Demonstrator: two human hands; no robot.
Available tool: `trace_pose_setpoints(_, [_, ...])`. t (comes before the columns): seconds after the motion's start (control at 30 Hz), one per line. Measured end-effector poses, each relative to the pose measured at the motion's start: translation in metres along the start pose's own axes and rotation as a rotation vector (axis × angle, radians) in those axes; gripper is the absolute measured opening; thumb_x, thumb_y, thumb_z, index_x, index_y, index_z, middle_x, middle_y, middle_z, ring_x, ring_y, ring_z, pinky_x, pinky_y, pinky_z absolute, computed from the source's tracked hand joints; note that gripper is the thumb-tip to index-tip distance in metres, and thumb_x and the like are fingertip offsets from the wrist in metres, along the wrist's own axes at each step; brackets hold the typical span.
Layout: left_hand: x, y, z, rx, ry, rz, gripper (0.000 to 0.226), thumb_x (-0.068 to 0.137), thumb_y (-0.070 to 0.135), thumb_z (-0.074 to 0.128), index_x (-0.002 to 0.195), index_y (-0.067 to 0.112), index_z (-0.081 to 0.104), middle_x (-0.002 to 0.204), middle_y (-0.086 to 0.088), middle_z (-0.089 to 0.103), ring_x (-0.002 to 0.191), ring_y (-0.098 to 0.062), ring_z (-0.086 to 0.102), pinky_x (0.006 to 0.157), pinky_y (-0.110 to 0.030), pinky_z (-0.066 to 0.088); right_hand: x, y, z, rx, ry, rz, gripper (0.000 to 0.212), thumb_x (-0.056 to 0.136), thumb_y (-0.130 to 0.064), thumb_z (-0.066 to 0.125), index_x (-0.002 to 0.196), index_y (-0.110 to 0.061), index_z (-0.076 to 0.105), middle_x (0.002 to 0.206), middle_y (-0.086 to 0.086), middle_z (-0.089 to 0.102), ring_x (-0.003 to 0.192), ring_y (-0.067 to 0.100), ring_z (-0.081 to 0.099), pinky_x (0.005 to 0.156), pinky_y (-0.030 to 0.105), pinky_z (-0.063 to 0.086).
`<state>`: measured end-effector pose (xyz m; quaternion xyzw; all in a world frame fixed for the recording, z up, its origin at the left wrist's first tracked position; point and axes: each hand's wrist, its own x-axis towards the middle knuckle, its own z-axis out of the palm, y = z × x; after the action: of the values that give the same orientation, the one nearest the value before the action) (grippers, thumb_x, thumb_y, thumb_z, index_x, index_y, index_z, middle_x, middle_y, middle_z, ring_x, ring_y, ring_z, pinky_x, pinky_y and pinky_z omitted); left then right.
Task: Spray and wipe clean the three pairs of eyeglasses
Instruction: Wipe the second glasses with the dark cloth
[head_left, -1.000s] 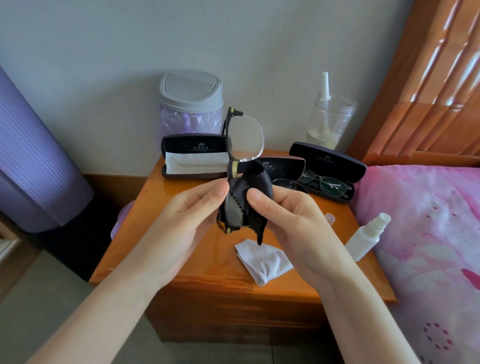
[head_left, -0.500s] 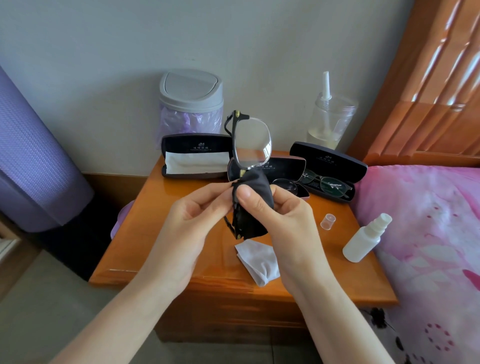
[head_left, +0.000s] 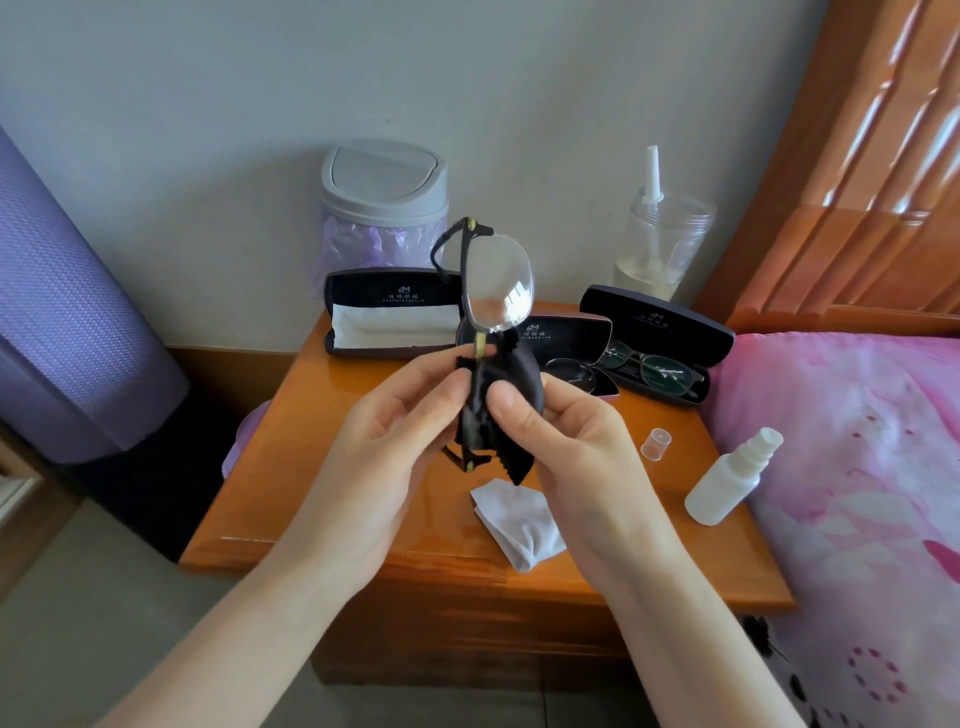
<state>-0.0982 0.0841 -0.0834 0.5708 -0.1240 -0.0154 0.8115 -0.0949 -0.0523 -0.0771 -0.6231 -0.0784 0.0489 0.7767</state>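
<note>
I hold a pair of black-and-gold eyeglasses (head_left: 497, 283) upright over the nightstand, one clear lens on top. A black cleaning cloth (head_left: 506, 384) wraps the lower lens. My left hand (head_left: 382, 447) pinches the frame at the bridge and lower edge. My right hand (head_left: 566, 441) pinches the cloth against the lower lens, thumb in front. Two more pairs sit in open cases: a rimless pair (head_left: 569, 370) and a dark-framed pair (head_left: 652, 370). A white spray bottle (head_left: 730, 480) lies uncapped at the right edge, its clear cap (head_left: 655, 443) beside it.
An empty open case (head_left: 389, 314) with a white cloth stands at the back left. A crumpled white cloth (head_left: 519, 519) lies on the wooden nightstand (head_left: 291, 467). A small grey-lidded bin (head_left: 383, 208) and a clear jar (head_left: 660, 249) stand by the wall. A pink bed (head_left: 857, 493) borders the right.
The glasses have turned so the top lens faces me more, and my right thumb has slid over the cloth on the lower lens. Both hands shifted slightly upward.
</note>
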Motion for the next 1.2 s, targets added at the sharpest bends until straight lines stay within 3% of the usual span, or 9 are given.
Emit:
trace_pose_setpoints(0.2, [-0.0029, -0.0036, 0.0008, 0.105, -0.023, 0.044, 0.025, 0.089, 0.023, 0.055, 0.108, 0.033, 0.067, 0.113, 0.006, 0.071, 0.112, -0.008, 0.062, 0.089, -0.016, 0.049, 0.0014, 0.0025, -0.0013, -0.035, 0.067, -0.006, 0.035, 0.063, -0.028, 0.073, 0.085, -0.002, 0.068, 0.077, 0.009, 0.069, 0.074, 0.016, 0.068, 0.071, 0.022, 0.056])
trace_pose_setpoints(0.33, [-0.0034, -0.0008, 0.0016, 0.098, -0.005, 0.051, 0.028, 0.081, 0.025, 0.052, 0.101, 0.034, 0.070, 0.106, 0.009, 0.073, 0.106, -0.003, 0.064, 0.082, -0.011, 0.049, 0.0003, 0.0044, 0.0014, -0.027, 0.120, -0.059, 0.035, 0.066, -0.031, 0.069, 0.085, -0.002, 0.071, 0.076, 0.010, 0.071, 0.073, 0.010, 0.068, 0.069, 0.017, 0.054])
trace_pose_setpoints(0.43, [-0.0035, 0.0002, 0.0027, 0.099, -0.004, 0.044, 0.030, 0.081, 0.025, 0.055, 0.108, 0.027, 0.067, 0.110, 0.008, 0.072, 0.109, -0.003, 0.063, 0.084, -0.011, 0.048, -0.0010, 0.0024, 0.0026, -0.014, 0.137, -0.082, 0.035, 0.077, -0.033, 0.060, 0.090, -0.003, 0.072, 0.079, 0.010, 0.073, 0.073, 0.006, 0.068, 0.066, 0.011, 0.050])
trace_pose_setpoints(0.6, [-0.0034, 0.0010, 0.0033, 0.023, 0.008, 0.023, 0.030, 0.079, 0.024, 0.058, 0.106, 0.024, 0.072, 0.112, 0.003, 0.072, 0.111, -0.010, 0.063, 0.093, -0.018, 0.048, -0.0027, 0.0025, 0.0048, -0.008, 0.125, -0.085, 0.037, 0.090, -0.032, 0.049, 0.095, -0.004, 0.073, 0.089, 0.008, 0.076, 0.083, 0.009, 0.071, 0.071, 0.011, 0.049])
trace_pose_setpoints(0.87, [-0.0027, 0.0028, 0.0027, 0.006, 0.071, -0.002, 0.034, 0.070, 0.032, 0.064, 0.102, 0.024, 0.074, 0.108, 0.002, 0.073, 0.109, -0.010, 0.065, 0.092, -0.018, 0.049, -0.0032, 0.0034, 0.0049, 0.016, 0.082, -0.034, 0.037, 0.085, -0.040, 0.047, 0.097, -0.016, 0.072, 0.099, -0.002, 0.075, 0.099, 0.006, 0.068, 0.088, 0.022, 0.050])
trace_pose_setpoints(1.1, [-0.0030, 0.0037, 0.0009, 0.022, 0.180, 0.010, 0.033, 0.074, 0.030, 0.061, 0.104, 0.019, 0.071, 0.102, 0.000, 0.075, 0.103, -0.012, 0.068, 0.086, -0.020, 0.054, -0.0027, 0.0058, 0.0025, 0.035, -0.025, 0.002, 0.035, 0.083, -0.030, 0.056, 0.107, -0.009, 0.069, 0.102, 0.008, 0.074, 0.101, 0.015, 0.068, 0.091, 0.026, 0.051])
trace_pose_setpoints(1.2, [-0.0027, 0.0037, -0.0018, 0.034, 0.220, 0.030, 0.030, 0.072, 0.029, 0.063, 0.100, 0.021, 0.072, 0.099, 0.002, 0.075, 0.101, -0.011, 0.068, 0.085, -0.020, 0.054, -0.0024, 0.0041, -0.0014, 0.026, -0.085, 0.028, 0.031, 0.081, -0.022, 0.060, 0.108, -0.009, 0.067, 0.098, 0.008, 0.074, 0.098, 0.015, 0.069, 0.084, 0.020, 0.052])
